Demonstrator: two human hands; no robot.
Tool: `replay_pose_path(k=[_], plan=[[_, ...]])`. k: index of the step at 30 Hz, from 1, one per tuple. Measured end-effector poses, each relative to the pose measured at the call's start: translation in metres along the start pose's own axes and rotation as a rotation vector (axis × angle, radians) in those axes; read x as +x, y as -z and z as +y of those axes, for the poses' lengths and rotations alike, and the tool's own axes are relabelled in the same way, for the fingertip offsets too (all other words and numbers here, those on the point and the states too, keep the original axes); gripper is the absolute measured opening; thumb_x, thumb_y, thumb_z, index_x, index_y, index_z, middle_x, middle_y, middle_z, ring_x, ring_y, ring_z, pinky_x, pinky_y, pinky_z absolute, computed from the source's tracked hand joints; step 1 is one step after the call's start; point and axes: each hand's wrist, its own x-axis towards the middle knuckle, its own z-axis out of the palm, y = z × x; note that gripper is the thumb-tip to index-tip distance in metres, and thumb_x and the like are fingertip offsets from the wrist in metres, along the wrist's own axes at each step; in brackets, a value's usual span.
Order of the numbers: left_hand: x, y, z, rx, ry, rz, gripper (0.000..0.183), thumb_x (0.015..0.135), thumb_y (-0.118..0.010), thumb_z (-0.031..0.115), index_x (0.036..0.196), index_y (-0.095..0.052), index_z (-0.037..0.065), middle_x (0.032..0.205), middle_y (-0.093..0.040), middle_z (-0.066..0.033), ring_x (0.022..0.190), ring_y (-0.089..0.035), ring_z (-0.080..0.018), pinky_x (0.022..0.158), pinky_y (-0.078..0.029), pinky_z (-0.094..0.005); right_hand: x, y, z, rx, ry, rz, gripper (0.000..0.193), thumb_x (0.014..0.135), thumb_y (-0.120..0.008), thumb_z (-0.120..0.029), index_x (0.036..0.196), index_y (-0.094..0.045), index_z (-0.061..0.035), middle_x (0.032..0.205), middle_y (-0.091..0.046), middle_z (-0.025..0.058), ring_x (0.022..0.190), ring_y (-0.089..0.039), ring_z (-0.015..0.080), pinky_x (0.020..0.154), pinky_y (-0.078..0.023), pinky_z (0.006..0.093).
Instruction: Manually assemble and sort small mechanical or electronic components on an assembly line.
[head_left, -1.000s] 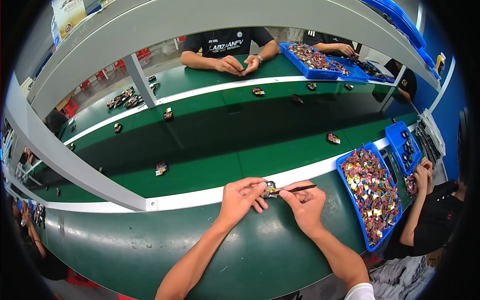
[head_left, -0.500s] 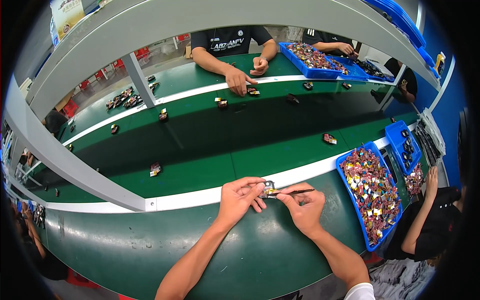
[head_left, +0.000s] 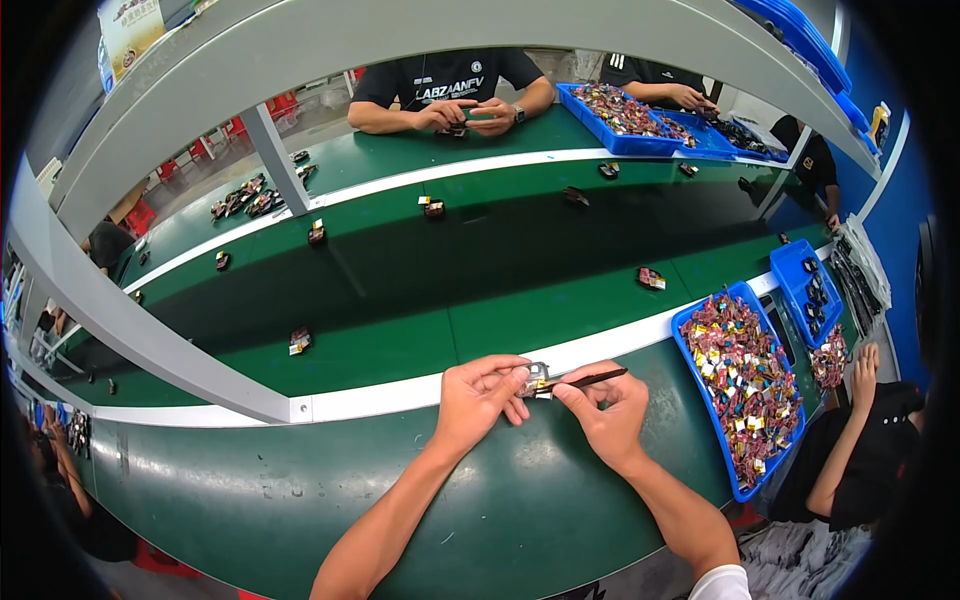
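Observation:
Between my left hand's (head_left: 485, 392) thumb and fingers is a small device housing (head_left: 539, 372), dark-framed with pale and silvery inner parts. My left hand is closed on its left edge, above the green bench near the white rail. From the right, my right hand (head_left: 608, 408) pinches dark tweezers (head_left: 600, 377). Their tip points left and meets the housing's lower right; whether it grips anything there is too small to see. My left fingers hide part of the housing.
Right of my hands stands a blue tray (head_left: 706, 410) heaped with small wired parts, with a smaller blue tray (head_left: 787, 262) behind. Ahead, a green belt (head_left: 400, 350) carries scattered housings beyond a white rail (head_left: 400, 394). A grey frame post (head_left: 165, 330) rises at left. Co-workers sit opposite and at right.
Housings on the belt have shifted slightly left. The co-worker opposite has drawn back from the belt, now holding a small part in both hands. The tweezers have tilted slightly; my hands barely moved.

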Motion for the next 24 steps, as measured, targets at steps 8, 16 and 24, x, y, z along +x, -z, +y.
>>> replay_pose_path(k=[8, 16, 24], plan=[[0.000, -0.001, 0.002, 0.009, -0.002, 0.032, 0.021, 0.098, -0.065, 0.006, 0.110, -0.068, -0.010, 0.074, -0.070, -0.0135, 0.057, -0.068, -0.0169, 0.048, -0.054, -0.0262, 0.000, 0.003, -0.003, -0.186, 0.077, -0.034, 0.012, 0.080, -0.082, -0.001, 0.088, -0.074, 0.0000, 0.073, -0.071, 0.0009, 0.045, -0.041, 0.0007, 0.045, -0.030, 0.0209], [-0.001, -0.008, 0.003, 0.029, 0.019, 0.060, 0.019, 0.098, -0.066, 0.008, 0.107, -0.069, -0.008, 0.072, -0.070, -0.0108, 0.055, -0.065, -0.0126, 0.047, -0.051, -0.0247, 0.000, 0.001, 0.002, -0.288, 0.257, -0.024, 0.009, 0.076, -0.083, -0.002, 0.082, -0.076, -0.0037, 0.077, -0.075, 0.0012, 0.041, -0.041, 0.0054, 0.043, -0.033, 0.0240], [-0.004, -0.017, -0.003, 0.103, 0.005, 0.155, 0.021, 0.098, -0.066, 0.010, 0.109, -0.067, -0.008, 0.073, -0.070, -0.0103, 0.054, -0.062, -0.0109, 0.046, -0.049, -0.0242, 0.001, 0.001, -0.002, -0.350, 0.304, -0.041, 0.009, 0.076, -0.083, -0.001, 0.081, -0.076, -0.0027, 0.080, -0.077, 0.0026, 0.041, -0.045, 0.0041, 0.045, -0.034, 0.0213]])
